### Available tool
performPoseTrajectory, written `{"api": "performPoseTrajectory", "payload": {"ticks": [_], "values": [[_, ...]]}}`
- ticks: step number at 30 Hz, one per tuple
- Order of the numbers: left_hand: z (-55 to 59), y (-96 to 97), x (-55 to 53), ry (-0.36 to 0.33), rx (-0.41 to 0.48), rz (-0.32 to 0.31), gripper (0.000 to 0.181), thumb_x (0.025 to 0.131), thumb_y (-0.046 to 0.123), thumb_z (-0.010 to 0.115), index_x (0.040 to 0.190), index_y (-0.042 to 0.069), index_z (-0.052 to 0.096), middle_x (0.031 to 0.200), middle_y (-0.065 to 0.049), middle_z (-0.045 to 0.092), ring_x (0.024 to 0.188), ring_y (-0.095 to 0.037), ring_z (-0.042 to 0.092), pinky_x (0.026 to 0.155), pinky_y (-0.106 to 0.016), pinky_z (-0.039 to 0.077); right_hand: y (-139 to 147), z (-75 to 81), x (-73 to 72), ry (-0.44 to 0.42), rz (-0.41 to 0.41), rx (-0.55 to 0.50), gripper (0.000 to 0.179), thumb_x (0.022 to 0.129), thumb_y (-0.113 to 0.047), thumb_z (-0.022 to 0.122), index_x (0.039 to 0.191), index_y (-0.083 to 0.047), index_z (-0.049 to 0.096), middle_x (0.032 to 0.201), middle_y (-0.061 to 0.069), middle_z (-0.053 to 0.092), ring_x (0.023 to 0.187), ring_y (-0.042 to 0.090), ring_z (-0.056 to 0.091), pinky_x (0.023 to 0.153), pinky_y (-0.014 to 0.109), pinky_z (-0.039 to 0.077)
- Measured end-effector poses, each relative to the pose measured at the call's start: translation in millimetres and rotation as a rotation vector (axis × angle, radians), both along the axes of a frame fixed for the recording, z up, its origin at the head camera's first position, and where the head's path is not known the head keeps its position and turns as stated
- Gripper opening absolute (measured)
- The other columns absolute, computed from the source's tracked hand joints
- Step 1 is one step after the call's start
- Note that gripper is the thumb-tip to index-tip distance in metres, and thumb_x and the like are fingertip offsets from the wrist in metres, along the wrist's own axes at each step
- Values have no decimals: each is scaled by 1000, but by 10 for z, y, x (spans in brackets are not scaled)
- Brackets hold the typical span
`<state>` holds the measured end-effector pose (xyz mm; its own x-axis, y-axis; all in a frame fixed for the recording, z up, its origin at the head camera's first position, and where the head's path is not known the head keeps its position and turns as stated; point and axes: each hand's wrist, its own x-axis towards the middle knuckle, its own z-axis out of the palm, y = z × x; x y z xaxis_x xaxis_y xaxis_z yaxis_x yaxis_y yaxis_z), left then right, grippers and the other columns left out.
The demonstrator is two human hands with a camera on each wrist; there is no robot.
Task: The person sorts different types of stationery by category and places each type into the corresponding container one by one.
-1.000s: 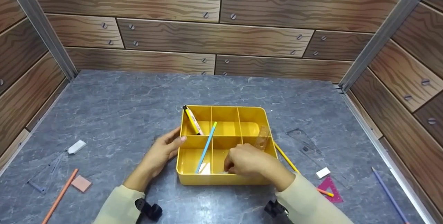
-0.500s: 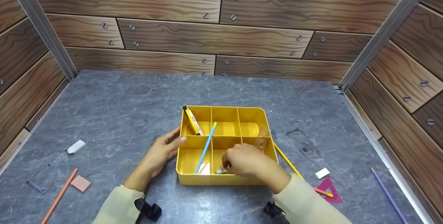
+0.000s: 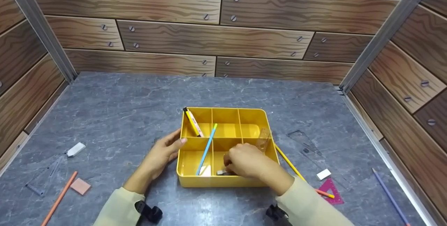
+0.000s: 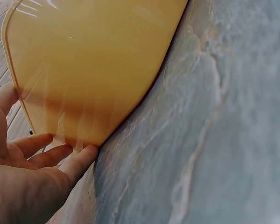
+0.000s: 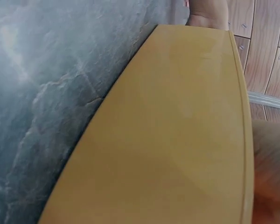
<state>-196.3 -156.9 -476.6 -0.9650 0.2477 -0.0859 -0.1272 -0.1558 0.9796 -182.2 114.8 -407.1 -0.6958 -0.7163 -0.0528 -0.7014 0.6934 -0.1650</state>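
A yellow six-compartment box (image 3: 223, 181) stands on the table. My left hand (image 3: 164, 154) holds its left wall, thumb over the rim and fingertips (image 4: 84, 156) against the outside. My right hand (image 3: 246, 161) reaches over the front wall, its fingers curled down at a small silver-grey and black item (image 3: 223, 173) in the front middle compartment; its kind is too small to tell. A blue pencil (image 3: 206, 149) leans across the dividers. A yellow-and-black pen (image 3: 191, 121) and a pinkish-white pen (image 3: 196, 124) stand in the back left compartment. A clear orange ruler (image 3: 263, 140) leans at the right.
Left of the box lie an orange pencil (image 3: 60, 198), a pink eraser (image 3: 81, 186) and a white item (image 3: 75, 150). To the right are a yellow pencil (image 3: 290, 162), clear drawing tools (image 3: 305, 142), a white eraser (image 3: 323, 174), a magenta set square (image 3: 331, 196) and a purple pencil (image 3: 389, 194).
My right hand has shifted slightly left inside the box, and the silver-grey item has come into view under its fingers. My left hand keeps its hold.
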Motion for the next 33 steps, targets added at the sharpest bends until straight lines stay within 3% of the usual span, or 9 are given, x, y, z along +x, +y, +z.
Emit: {"api": "performPoseTrajectory", "payload": {"ticks": [7, 19, 24, 33], "values": [[-5, -5, -3, 5, -2, -3, 68, 97, 24, 64, 152, 2, 31, 153, -22, 31, 130, -32, 46, 105, -42, 43, 89, 6, 18, 118, 42, -69, 11, 89, -22, 71, 95, -13, 75, 88, 0, 69, 80, 19, 67, 72, 38, 56], [-11, -7, 1, 1, -9, 3, 66, 97, 24, 63, 152, 4, 33, 153, -20, 32, 131, -31, 45, 105, -42, 42, 343, 148, 53, 162, 52, -223, 21, 92, -21, 69, 110, -10, 71, 103, 2, 70, 93, 20, 66, 84, 38, 56], [-7, -13, 4, -1, -10, -8, 66, 97, 25, 63, 152, 4, 32, 153, -20, 32, 131, -31, 44, 106, -44, 41, 478, 190, 80, 162, 10, -262, 21, 93, -23, 68, 111, -12, 70, 107, 0, 69, 98, 18, 64, 89, 38, 54], [-5, -8, -2, 0, -20, -10, 68, 97, 27, 64, 153, 5, 32, 154, -20, 31, 132, -31, 44, 106, -44, 42, 759, 215, 98, 207, -52, -353, 24, 90, -23, 72, 112, -15, 71, 108, -4, 68, 97, 14, 63, 86, 37, 55]]}}
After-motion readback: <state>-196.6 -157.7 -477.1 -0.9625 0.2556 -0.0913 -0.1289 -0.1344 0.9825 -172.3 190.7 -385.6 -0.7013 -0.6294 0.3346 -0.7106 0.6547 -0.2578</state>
